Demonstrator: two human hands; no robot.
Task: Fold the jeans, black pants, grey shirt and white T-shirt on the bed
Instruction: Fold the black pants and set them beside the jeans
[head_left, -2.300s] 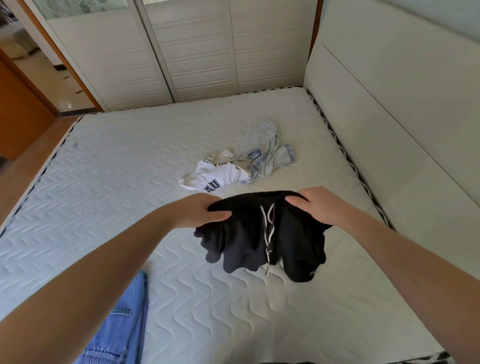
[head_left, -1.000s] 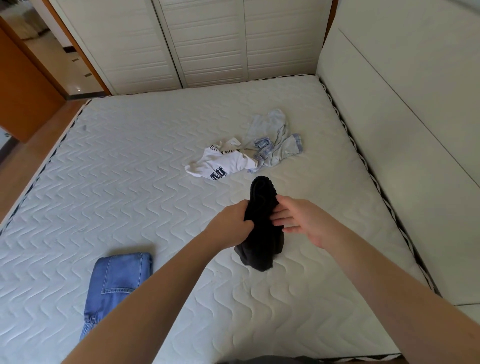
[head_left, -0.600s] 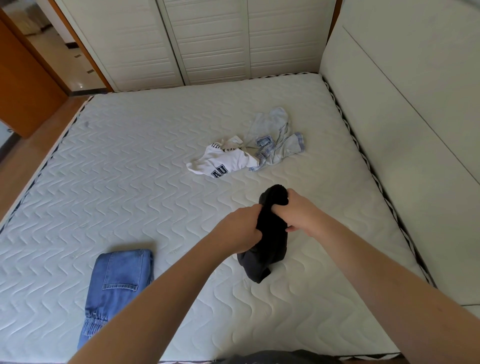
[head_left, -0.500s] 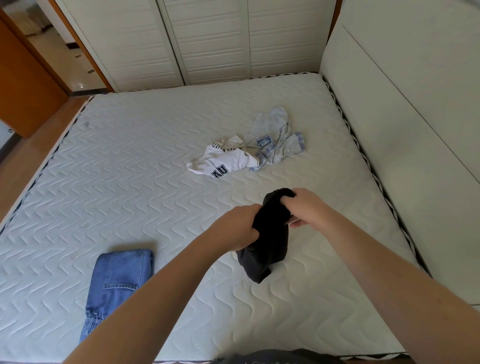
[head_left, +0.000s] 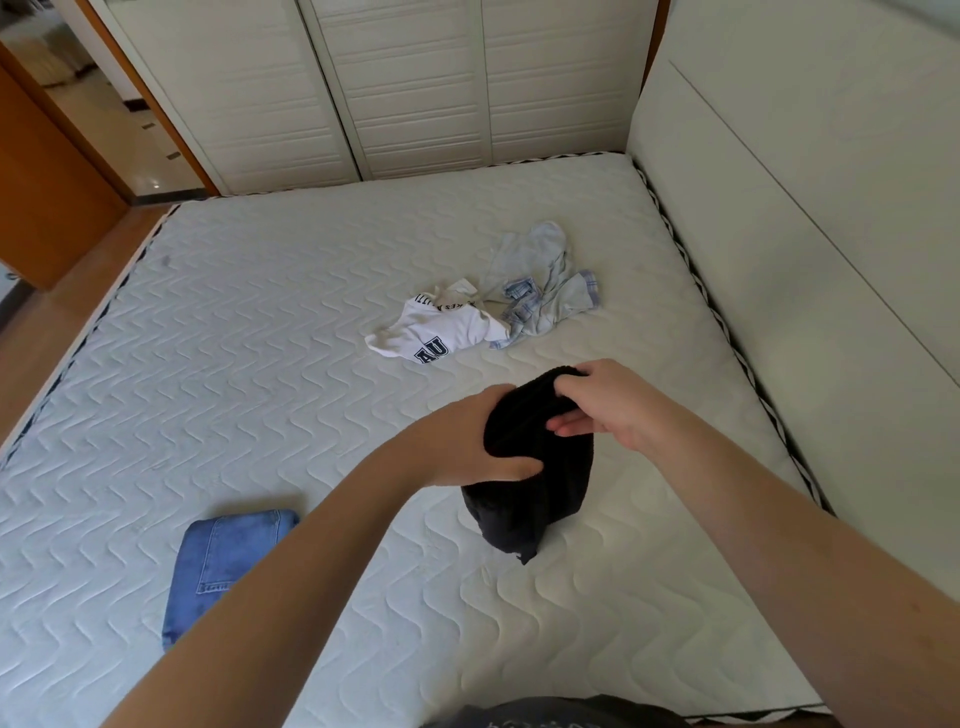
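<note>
We see white louvred wardrobe doors (head_left: 415, 88) behind the mattress, a padded cream headboard (head_left: 810, 218) along its right, and an orange-brown wooden door (head_left: 47, 187) far left.

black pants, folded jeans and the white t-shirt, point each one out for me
black pants (head_left: 540, 499): head view, on the hanging lower part below the hands.
folded jeans (head_left: 223, 556): head view, on the flat top panel of denim.
white T-shirt (head_left: 441, 327): head view, on the crumpled body above the lettering.

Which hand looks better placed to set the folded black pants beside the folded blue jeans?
Probably left: the left hand grips the folded black pants on the folded blue jeans' side.
</note>
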